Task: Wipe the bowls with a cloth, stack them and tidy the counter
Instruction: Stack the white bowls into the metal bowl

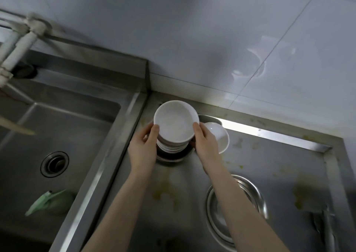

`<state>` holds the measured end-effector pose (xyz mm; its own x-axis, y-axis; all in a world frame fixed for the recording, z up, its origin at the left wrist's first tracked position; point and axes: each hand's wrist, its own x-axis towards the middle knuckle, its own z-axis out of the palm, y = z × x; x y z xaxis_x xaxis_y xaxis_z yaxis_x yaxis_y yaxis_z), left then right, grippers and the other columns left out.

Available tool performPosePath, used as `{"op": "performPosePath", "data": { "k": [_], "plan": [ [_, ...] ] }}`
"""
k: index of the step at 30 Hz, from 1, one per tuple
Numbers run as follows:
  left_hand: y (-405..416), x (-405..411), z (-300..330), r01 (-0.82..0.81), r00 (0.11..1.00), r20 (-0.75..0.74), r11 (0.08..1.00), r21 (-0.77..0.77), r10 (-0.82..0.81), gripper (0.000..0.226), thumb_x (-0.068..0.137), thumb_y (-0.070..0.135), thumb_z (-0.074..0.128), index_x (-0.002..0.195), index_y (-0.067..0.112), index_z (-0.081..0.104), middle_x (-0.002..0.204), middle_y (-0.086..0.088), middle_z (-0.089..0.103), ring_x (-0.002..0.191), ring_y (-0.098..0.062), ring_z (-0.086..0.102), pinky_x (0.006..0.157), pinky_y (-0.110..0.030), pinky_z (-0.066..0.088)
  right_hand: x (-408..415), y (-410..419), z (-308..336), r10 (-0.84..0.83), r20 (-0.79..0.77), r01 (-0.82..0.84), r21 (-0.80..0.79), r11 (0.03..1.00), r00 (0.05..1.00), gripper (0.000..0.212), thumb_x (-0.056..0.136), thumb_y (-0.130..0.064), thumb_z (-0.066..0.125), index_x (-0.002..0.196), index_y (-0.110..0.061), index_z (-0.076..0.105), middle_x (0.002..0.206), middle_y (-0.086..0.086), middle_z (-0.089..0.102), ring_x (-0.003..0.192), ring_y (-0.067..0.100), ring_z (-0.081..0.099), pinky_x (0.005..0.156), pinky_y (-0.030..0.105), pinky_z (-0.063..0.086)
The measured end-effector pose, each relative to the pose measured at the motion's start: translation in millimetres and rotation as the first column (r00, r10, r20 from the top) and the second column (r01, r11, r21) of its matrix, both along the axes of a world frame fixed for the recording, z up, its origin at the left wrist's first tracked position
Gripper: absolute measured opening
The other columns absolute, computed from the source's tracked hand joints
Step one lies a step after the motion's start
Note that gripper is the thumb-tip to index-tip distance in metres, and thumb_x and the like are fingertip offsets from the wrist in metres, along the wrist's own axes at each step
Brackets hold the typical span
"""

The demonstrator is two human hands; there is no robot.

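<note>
nearest the camera, two bare forearms are seen reaching up and away over the steel surface (240,155), which is marked with yellowish stains. a set of round metal trays (256,196) lies just under the right forearm, and something dark and blurred lies at the surface's right edge; what it is cannot be told.

further out, the stack of white bowls (173,145) is gripped from both sides: the left hand (143,147) is curled round its left flank with the thumb laid on the top bowl's rim, and the right hand (205,144) is curled round its right flank in the same way. the stack stands upright, its long axis vertical, directly ahead and between the hands, so neither hand is the nearer. it seems to rest on a dark round base, though contact there is partly hidden.

just beyond the right hand, a single white bowl (221,136) lies tilted beside the stack, touching or nearly touching it. the next move is judged to turn on this: that bowl lies to the right, nearer the right hand.

to the left, a green cloth (46,201) lies in the sink (81,117).

farthest off, tiled wall is seen. no brand, label or writing can be read.
</note>
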<state>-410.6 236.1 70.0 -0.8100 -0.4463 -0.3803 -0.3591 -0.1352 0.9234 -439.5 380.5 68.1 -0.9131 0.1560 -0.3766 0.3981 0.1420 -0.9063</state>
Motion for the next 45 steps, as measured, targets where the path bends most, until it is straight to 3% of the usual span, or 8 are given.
{"op": "performPosePath", "data": {
  "k": [6, 12, 19, 22, 27, 31, 35, 45],
  "plan": [
    [-4, -9, 2, 0.029, 1.000, 0.003, 0.999, -0.014, -0.029, 0.008, 0.094, 0.037, 0.065, 0.101, 0.041, 0.066, 0.109, 0.008, 0.073, 0.105, -0.007, 0.067, 0.101, -0.037, 0.053, -5, -6, -7, -0.027, 0.020, 0.026, 0.016, 1.000, 0.999, 0.022, 0.098, -0.047, 0.047, 0.084, -0.057, 0.061, 0.098, -0.017, 0.067, 0.107, 0.019, 0.061, 0.101, 0.047, 0.048],
    [-8, -10, -4, 0.018, 1.000, -0.006, 1.000, 0.014, -0.017, 0.024, 0.073, 0.058, 0.067, 0.093, 0.046, 0.071, 0.108, 0.009, 0.075, 0.106, -0.011, 0.069, 0.102, -0.042, 0.053, -3, -6, -11, -0.026, -0.010, 0.026, 0.024, 0.999, 1.000, 0.036, 0.101, -0.046, 0.042, 0.127, -0.030, 0.061, 0.109, -0.014, 0.065, 0.111, 0.016, 0.058, 0.102, 0.045, 0.047],
    [5, 6, -13, -0.117, 0.993, 0.032, 0.992, 0.036, 0.116, 0.036, 0.092, 0.045, 0.057, 0.123, 0.030, 0.066, 0.116, 0.006, 0.072, 0.113, -0.014, 0.066, 0.105, -0.045, 0.050, 1, 7, -17, 0.011, 0.032, -0.008, -0.078, 0.997, 0.999, 0.046, 0.097, -0.057, 0.040, 0.136, -0.034, 0.054, 0.130, -0.010, 0.059, 0.125, 0.015, 0.051, 0.111, 0.044, 0.040],
    [28, 32, -29, -0.194, 0.979, 0.063, 0.980, -0.034, 0.196, 0.020, 0.099, 0.017, 0.054, 0.110, 0.022, 0.070, 0.106, 0.000, 0.073, 0.104, -0.019, 0.069, 0.100, -0.047, 0.053, 9, 35, -27, -0.060, -0.006, 0.060, 0.108, 0.992, 0.998, 0.040, 0.100, -0.047, 0.043, 0.135, -0.031, 0.053, 0.131, -0.007, 0.057, 0.119, 0.012, 0.051, 0.107, 0.033, 0.038],
    [95, 39, -46, 0.199, 0.962, 0.189, 0.980, 0.005, -0.197, 0.023, 0.101, 0.016, 0.054, 0.118, 0.018, 0.069, 0.106, 0.005, 0.073, 0.098, -0.012, 0.068, 0.093, -0.032, 0.053, 8, 95, -63, -0.131, 0.030, 0.103, 0.458, 0.883, 0.991, 0.046, 0.094, -0.021, 0.058, 0.139, -0.018, 0.049, 0.140, 0.009, 0.048, 0.120, 0.028, 0.052, 0.104, 0.043, 0.043],
    [135, 13, -53, 0.314, 0.920, 0.221, 0.946, 0.078, -0.323, 0.040, 0.103, 0.018, 0.050, 0.144, 0.015, 0.049, 0.132, 0.007, 0.054, 0.128, -0.010, 0.047, 0.101, -0.024, 0.034, -4, 118, -84, -0.040, 0.155, -0.020, 0.369, 0.929, 0.987, 0.060, 0.094, -0.022, 0.059, 0.149, -0.022, 0.035, 0.149, 0.005, 0.042, 0.129, 0.028, 0.049, 0.107, 0.042, 0.040],
    [154, 1, -61, 0.234, 0.944, 0.205, 0.964, 0.130, -0.257, 0.036, 0.101, 0.013, 0.053, 0.136, 0.017, 0.053, 0.130, 0.000, 0.059, 0.119, -0.014, 0.055, 0.098, -0.028, 0.040, -8, 129, -94, 0.019, 0.170, -0.066, 0.275, 0.959, 0.985, 0.061, 0.094, -0.014, 0.058, 0.150, -0.022, 0.035, 0.147, 0.006, 0.045, 0.127, 0.026, 0.049, 0.104, 0.035, 0.038],
    [154, 32, -29, 0.155, 0.979, 0.105, 0.971, 0.179, -0.176, 0.028, 0.096, 0.026, 0.063, 0.121, 0.038, 0.063, 0.122, 0.010, 0.070, 0.117, -0.009, 0.065, 0.107, -0.044, 0.049, 30, 131, -56, -0.242, -0.023, 0.241, 0.202, 0.949, 0.970, 0.054, 0.090, -0.016, 0.067, 0.141, -0.024, 0.048, 0.136, 0.001, 0.056, 0.118, 0.021, 0.055, 0.101, 0.037, 0.046]
  ]
}}
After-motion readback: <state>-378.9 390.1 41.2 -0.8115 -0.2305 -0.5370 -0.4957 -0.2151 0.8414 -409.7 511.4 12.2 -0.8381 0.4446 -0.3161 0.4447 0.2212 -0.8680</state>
